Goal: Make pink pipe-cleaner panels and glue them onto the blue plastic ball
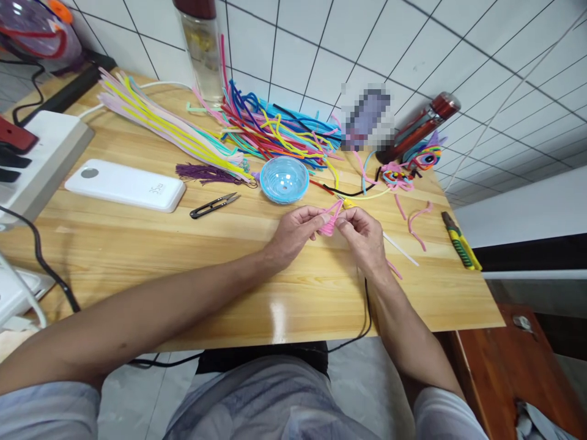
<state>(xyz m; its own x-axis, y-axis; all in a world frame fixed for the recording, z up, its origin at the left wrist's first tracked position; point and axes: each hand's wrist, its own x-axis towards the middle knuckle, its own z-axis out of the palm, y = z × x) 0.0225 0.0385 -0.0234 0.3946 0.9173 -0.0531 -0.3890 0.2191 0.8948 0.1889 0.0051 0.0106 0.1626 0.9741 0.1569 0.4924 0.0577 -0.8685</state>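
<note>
Between my two hands is a piece of pink pipe cleaner (328, 225), bent into close rows with a pointed loop rising at its top. My left hand (298, 232) pinches its left side between thumb and fingers. On the other side, my right hand (363, 235) grips the right edge, its fingers curled. Just beyond the hands sits a light blue bowl (284, 179). Black thread snips (214, 206) lie left of the bowl. Something yellow (351, 203) shows partly behind my right hand.
Pipe cleaners in many colours (279, 131) are heaped at the back. A white power bank (125, 185) and a power strip (50, 159) are at left. Green-yellow pliers (461, 241) lie near the right edge. A red flask (417, 127) leans by the wall; a glass bottle (202, 55) stands further left.
</note>
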